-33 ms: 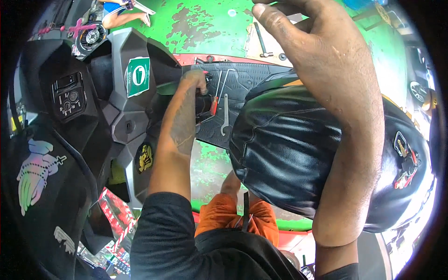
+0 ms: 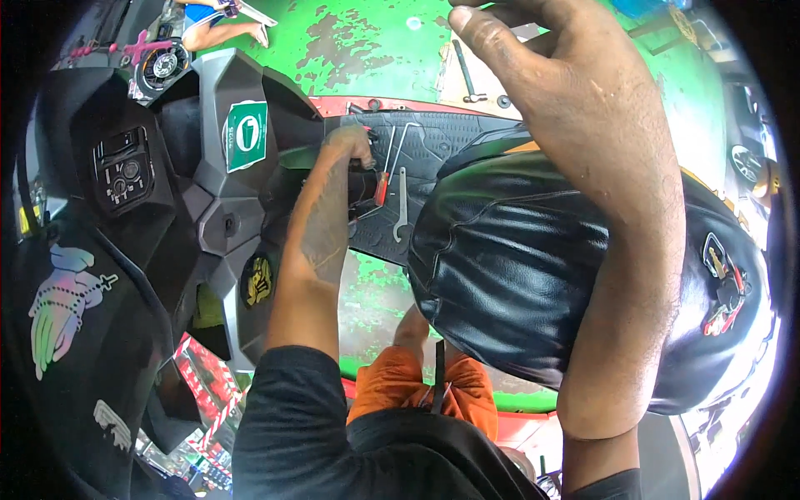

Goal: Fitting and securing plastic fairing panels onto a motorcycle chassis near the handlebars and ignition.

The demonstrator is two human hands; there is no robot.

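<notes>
The red-and-black thing [image 2: 382, 189] is on the footboard [image 2: 433, 137], just beside the left hand [image 2: 352, 146]; what its bent fingers hold, I cannot tell. To its right lies a wrench [image 2: 402, 204]. The right hand [image 2: 587, 92] is raised, fingers partly cut off, so its grip is also unclear. Keys [image 2: 731, 292] rest on the seat [image 2: 517, 275].

Head cam's live, L of the pair: wide fisheye, pointing steeply down & fwd from the wearer's head. Black short-sleeved shirt [image 2: 292, 408] and orange cloth shorts [image 2: 385, 387] near, peeling green painted floor [image 2: 404, 58] far. Bare right hand [image 2: 575, 75] looms v. close to the lens; glossy black scooter seat [image 2: 508, 275] sits mid-dist. Straight edges bow twd the dark rim.
</notes>
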